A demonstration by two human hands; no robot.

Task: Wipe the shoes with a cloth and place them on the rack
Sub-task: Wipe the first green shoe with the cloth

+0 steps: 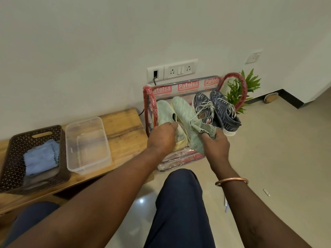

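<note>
Knees in dark trousers sit lowest in view, and beyond them stands the rack, a red frame wrapped in clear plastic. On its top shelf the left hand has its grip curled over the heel of a pale green shoe. The right hand has its grip clamped on a bunched green cloth, held at the heel end of the second pale shoe. A navy laced pair stands beside these, toward the rack's right end.

All four shoes appear to be on the rack, so this looks like a last wipe or a straightening. To do it well, steady the shoe by its heel, wipe from toe to heel with a clean fold, and line the heels up at the shelf's front edge.

The rack's wrapping reads "Patelsa" in white on red, repeated along the back rail; the smaller print beneath is unreadable.
</note>
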